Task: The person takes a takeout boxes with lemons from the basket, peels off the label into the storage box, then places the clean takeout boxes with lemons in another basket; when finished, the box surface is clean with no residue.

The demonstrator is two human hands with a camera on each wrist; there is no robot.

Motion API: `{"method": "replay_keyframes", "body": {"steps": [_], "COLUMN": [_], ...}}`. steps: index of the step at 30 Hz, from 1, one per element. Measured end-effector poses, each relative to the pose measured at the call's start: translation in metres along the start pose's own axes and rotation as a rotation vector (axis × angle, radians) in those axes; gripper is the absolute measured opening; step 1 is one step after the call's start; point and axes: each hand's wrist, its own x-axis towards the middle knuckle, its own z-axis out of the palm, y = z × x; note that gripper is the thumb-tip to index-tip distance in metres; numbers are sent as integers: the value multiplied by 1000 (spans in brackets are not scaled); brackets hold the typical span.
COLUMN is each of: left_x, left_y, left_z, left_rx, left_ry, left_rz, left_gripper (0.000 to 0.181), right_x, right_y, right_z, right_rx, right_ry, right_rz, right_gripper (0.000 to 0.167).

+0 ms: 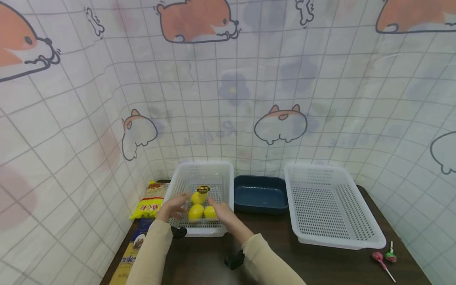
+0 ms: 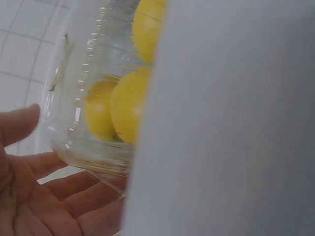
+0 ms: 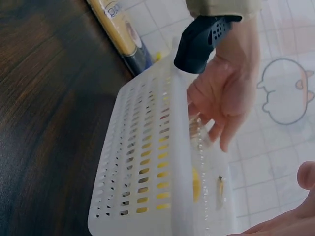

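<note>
A clear plastic box (image 1: 213,182) with several yellow round fruits (image 1: 196,212) sits within the left white basket (image 1: 227,170). My left hand (image 1: 175,206) is at the box's left side, fingers spread and relaxed; in the left wrist view the fingers (image 2: 74,189) reach beneath a corner of the box (image 2: 74,118), thumb apart from it. On the box's right side is my right hand (image 1: 226,215), its fingers partly hidden. The right wrist view shows my left hand (image 3: 224,93) by the box behind the basket wall (image 3: 142,147), and part of my right hand (image 3: 290,216) at the lower right.
A dark blue tray (image 1: 260,194) stands between the left basket and another white basket (image 1: 297,221). Two lollipops (image 1: 378,257) lie at the right. At the left are a yellow-and-red bag (image 1: 149,204) and a blue-and-gold package (image 1: 132,253). A patterned curtain (image 1: 228,99) surrounds the table.
</note>
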Motion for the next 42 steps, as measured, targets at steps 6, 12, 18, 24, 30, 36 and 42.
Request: {"method": "replay_keyframes", "body": {"steps": [6, 12, 18, 24, 30, 36, 42], "left_x": [-3, -2, -4, -4, -3, -6, -10], "left_y": [-1, 1, 1, 0, -2, -4, -6], "left_z": [1, 2, 0, -2, -2, -2, -2], "left_rx": [18, 54, 54, 54, 67, 72, 84], "left_ry": [20, 59, 66, 56, 69, 80, 95], "left_rz": [-12, -21, -51, -55, -50, -52, -11], "left_gripper": [64, 63, 62, 62, 62, 62, 61], "right_x": [2, 3, 2, 4, 11, 11, 7], "right_y": [1, 0, 1, 3, 6, 7, 6], "right_z": [1, 2, 4, 3, 2, 3, 2], "right_rx": [40, 47, 62, 48, 76, 109, 124], "right_ry": [-10, 4, -12, -2, -26, -47, -18], "right_rz": [32, 41, 37, 53, 63, 60, 55], "right_gripper": [82, 83, 81, 80, 76, 71, 69]}}
